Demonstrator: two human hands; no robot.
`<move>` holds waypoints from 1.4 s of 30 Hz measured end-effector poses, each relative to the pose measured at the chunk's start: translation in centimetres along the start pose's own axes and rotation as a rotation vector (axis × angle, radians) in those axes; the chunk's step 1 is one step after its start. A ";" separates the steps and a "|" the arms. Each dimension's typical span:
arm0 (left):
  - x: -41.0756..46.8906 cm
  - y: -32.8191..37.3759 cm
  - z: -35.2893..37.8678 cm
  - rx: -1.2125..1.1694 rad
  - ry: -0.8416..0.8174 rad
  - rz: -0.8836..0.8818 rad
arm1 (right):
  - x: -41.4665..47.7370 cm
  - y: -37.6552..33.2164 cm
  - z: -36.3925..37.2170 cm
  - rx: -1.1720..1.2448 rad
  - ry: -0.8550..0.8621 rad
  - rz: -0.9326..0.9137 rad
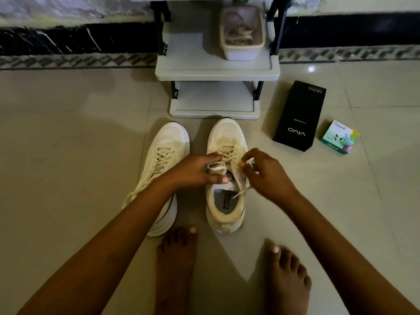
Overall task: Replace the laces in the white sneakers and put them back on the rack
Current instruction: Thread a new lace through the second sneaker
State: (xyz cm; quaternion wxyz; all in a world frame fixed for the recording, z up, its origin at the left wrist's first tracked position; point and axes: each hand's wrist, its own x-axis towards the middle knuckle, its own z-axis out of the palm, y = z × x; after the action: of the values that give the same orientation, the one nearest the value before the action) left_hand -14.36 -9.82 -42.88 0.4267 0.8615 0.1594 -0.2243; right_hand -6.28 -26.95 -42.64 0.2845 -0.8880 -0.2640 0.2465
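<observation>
Head view, looking down at the tiled floor (68, 144): two white sneakers stand side by side, toes pointing at the shoe rack (193, 64) and just short of its bottom shelf. The left hand (195, 170) reaches across to the right sneaker (227, 142). Its fingers lie over the crossed lacing and its thumb is curled under the near side, so it has a grip on the tongue (217, 168). The right hand (266, 173) is at the same shoe, fingertips pinched round a strand of the cream lace (241, 192), whose loose end hangs over the collar. That hand is a little blurred, so the exact finger hold is hard to read. The insole shows printed words inside the open shoe.

The left sneaker (163, 169) sits partly under the left forearm. It is laced, and its lace ends trail off the outer side onto the floor.

Up on the rack, the upper shelf carries a pale plastic tub (242, 51) with what looks like bundled laces inside. To the right of the rack, a black vivo box (298, 114) lies flat on the floor, with a small green Odonil box (340, 137) just beside it. Two bare feet, left foot (176, 258) and right foot (287, 276), are planted close behind the sneakers' heels.
</observation>
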 end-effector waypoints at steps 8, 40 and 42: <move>0.0 0.1 0.0 0.009 0.001 0.001 | -0.1 -0.4 -1.9 0.161 -0.027 -0.108; 0.1 0.2 0.0 -0.024 -0.013 0.001 | 2.0 1.4 -1.7 0.374 -0.144 0.118; 0.2 0.1 0.0 -0.023 -0.004 0.003 | 1.9 1.1 -1.6 0.410 -0.140 0.145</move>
State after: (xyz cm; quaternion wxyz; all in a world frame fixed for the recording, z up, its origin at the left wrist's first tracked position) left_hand -14.20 -9.89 -42.93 0.4374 0.8562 0.1598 -0.2236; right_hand -3.54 -27.20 -42.72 0.4216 -0.8090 -0.1629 0.3758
